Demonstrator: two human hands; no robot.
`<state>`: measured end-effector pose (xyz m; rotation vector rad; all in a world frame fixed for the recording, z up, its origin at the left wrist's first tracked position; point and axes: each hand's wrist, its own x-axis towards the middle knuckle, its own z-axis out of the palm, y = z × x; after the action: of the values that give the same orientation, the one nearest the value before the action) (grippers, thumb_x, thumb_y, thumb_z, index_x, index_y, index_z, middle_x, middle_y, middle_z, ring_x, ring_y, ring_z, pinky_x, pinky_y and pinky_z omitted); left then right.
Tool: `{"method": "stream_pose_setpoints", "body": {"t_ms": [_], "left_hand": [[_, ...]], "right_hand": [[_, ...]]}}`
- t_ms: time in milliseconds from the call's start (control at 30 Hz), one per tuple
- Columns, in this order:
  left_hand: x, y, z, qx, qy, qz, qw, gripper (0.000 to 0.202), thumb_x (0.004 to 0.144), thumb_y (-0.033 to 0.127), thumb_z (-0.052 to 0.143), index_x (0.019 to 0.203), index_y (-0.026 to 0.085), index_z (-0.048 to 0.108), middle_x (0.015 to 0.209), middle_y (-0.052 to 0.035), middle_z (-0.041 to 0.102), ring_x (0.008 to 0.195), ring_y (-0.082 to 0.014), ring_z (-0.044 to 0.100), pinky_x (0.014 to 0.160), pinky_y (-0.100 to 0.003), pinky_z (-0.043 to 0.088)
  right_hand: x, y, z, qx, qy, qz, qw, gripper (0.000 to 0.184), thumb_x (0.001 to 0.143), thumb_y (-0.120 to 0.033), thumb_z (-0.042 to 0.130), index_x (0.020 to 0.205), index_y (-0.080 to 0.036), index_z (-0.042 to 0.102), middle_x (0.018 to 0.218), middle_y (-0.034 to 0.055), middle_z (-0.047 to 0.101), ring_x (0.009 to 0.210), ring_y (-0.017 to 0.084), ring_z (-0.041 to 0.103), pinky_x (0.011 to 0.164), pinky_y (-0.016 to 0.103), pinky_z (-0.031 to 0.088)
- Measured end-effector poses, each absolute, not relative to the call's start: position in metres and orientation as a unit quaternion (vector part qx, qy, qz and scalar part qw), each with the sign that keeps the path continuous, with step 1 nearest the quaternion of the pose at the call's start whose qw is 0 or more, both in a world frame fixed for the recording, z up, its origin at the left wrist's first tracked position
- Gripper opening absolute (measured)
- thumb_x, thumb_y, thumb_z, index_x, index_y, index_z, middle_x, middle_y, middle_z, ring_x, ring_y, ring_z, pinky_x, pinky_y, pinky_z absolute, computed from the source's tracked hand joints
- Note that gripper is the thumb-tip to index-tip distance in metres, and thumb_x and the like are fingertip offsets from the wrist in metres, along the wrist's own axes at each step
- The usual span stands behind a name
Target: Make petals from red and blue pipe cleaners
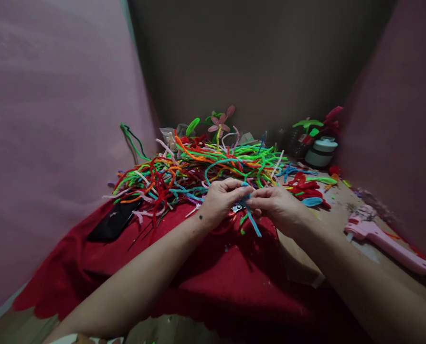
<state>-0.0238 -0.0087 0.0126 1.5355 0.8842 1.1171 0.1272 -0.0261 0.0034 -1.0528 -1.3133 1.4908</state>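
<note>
Between my two hands is a blue pipe cleaner (254,223), its loose end hanging down below my fingers. My left hand (222,198) pinches it from the left with thumb and forefinger. From the other side my right hand (279,205) pinches the same pipe cleaner, with the fingertips of both hands nearly meeting. Part of the blue piece is hidden by the fingers. Just under my hands lie scissors (237,209) with red handles, partly covered by the left hand. A large tangle of colourful pipe cleaners (187,167) spreads out behind.
A red cloth (234,267) covers the table. A black phone (112,220) lies at left. On the right are a pink glue gun (381,236), red pipe-cleaner petals (304,186), a blue petal (311,201) and a lidded jar (320,152). A pink pipe-cleaner flower (219,125) stands at the back.
</note>
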Motion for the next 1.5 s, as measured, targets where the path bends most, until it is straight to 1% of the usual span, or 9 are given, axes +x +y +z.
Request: {"method": "stream_pose_setpoints", "body": {"t_ms": [167, 433, 700, 767, 900, 1000, 1100, 1367, 1500], "left_hand": [[-0.025, -0.009, 0.014, 0.621, 0.379, 0.438, 0.528, 0.03, 0.068, 0.038, 0.065, 0.08, 0.011, 0.065, 0.065, 0.0001, 0.059, 0.053, -0.0073, 0.049, 0.049, -0.019, 0.036], [-0.023, -0.004, 0.008, 0.632, 0.434, 0.421, 0.485, 0.024, 0.068, 0.035, 0.064, 0.063, 0.012, 0.057, 0.054, 0.0026, 0.053, 0.047, -0.0064, 0.043, 0.047, -0.019, 0.035], [-0.022, -0.008, -0.015, 0.828, 0.383, 0.399, 0.096, 0.023, 0.082, 0.03, 0.05, 0.067, 0.014, 0.057, 0.065, -0.0024, 0.056, 0.062, -0.0121, 0.049, 0.062, -0.026, 0.037], [-0.022, -0.008, -0.012, 0.831, 0.366, 0.398, 0.127, 0.026, 0.082, 0.032, 0.05, 0.064, 0.014, 0.055, 0.061, -0.0012, 0.053, 0.06, -0.0112, 0.047, 0.06, -0.025, 0.037], [-0.026, 0.0, -0.002, 0.698, 0.397, 0.437, 0.405, 0.033, 0.083, 0.04, 0.05, 0.064, 0.014, 0.055, 0.058, 0.0013, 0.051, 0.053, -0.0078, 0.046, 0.053, -0.02, 0.037], [-0.03, 0.006, -0.002, 0.58, 0.367, 0.381, 0.62, 0.026, 0.072, 0.037, 0.064, 0.075, 0.011, 0.06, 0.064, -0.0015, 0.059, 0.054, -0.0087, 0.053, 0.052, -0.021, 0.041], [-0.03, 0.007, -0.006, 0.506, 0.335, 0.308, 0.733, 0.026, 0.064, 0.03, 0.072, 0.075, 0.009, 0.062, 0.064, -0.0038, 0.061, 0.056, -0.0098, 0.057, 0.055, -0.022, 0.045], [-0.019, -0.004, -0.001, 0.499, 0.348, 0.332, 0.721, 0.02, 0.062, 0.027, 0.069, 0.064, 0.011, 0.057, 0.052, 0.0004, 0.054, 0.043, -0.0075, 0.047, 0.044, -0.021, 0.035], [-0.014, -0.012, -0.001, 0.639, 0.436, 0.352, 0.527, 0.015, 0.07, 0.025, 0.056, 0.061, 0.014, 0.052, 0.052, 0.0025, 0.048, 0.045, -0.0073, 0.042, 0.048, -0.023, 0.033]], "right_hand": [[0.13, -0.02, 0.001, -0.421, -0.514, 0.581, 0.47, 0.01, 0.06, -0.021, 0.069, 0.058, -0.013, 0.063, 0.052, -0.0011, 0.054, 0.046, 0.008, 0.044, 0.047, 0.024, 0.034], [0.128, -0.012, -0.007, -0.446, -0.503, 0.568, 0.475, 0.009, 0.061, -0.021, 0.066, 0.061, -0.013, 0.064, 0.052, 0.0006, 0.057, 0.043, 0.01, 0.046, 0.044, 0.025, 0.034], [0.124, -0.011, -0.024, -0.415, -0.466, 0.59, 0.513, 0.015, 0.06, -0.023, 0.069, 0.056, -0.014, 0.059, 0.045, -0.003, 0.05, 0.04, 0.007, 0.04, 0.041, 0.023, 0.028], [0.125, -0.012, -0.024, -0.406, -0.454, 0.6, 0.519, 0.016, 0.059, -0.024, 0.071, 0.056, -0.013, 0.059, 0.045, -0.0036, 0.05, 0.039, 0.006, 0.038, 0.041, 0.023, 0.027], [0.127, -0.016, -0.022, -0.404, -0.448, 0.579, 0.548, 0.016, 0.059, -0.025, 0.072, 0.062, -0.013, 0.064, 0.05, -0.0025, 0.054, 0.043, 0.007, 0.04, 0.043, 0.023, 0.027], [0.129, -0.017, -0.021, -0.396, -0.455, 0.565, 0.562, 0.016, 0.061, -0.026, 0.073, 0.068, -0.013, 0.067, 0.053, -0.0025, 0.055, 0.046, 0.006, 0.041, 0.046, 0.022, 0.028], [0.13, -0.019, -0.02, -0.383, -0.463, 0.573, 0.557, 0.015, 0.064, -0.026, 0.071, 0.071, -0.014, 0.068, 0.059, -0.0005, 0.06, 0.05, 0.008, 0.046, 0.05, 0.023, 0.033], [0.128, -0.029, -0.012, -0.42, -0.529, 0.481, 0.559, 0.015, 0.069, -0.03, 0.067, 0.07, -0.015, 0.067, 0.061, -0.0025, 0.058, 0.055, 0.009, 0.046, 0.057, 0.024, 0.036], [0.126, -0.033, -0.013, -0.488, -0.569, 0.372, 0.548, 0.02, 0.074, -0.033, 0.062, 0.073, -0.013, 0.066, 0.066, -0.0004, 0.058, 0.063, 0.012, 0.047, 0.062, 0.026, 0.036]]}}
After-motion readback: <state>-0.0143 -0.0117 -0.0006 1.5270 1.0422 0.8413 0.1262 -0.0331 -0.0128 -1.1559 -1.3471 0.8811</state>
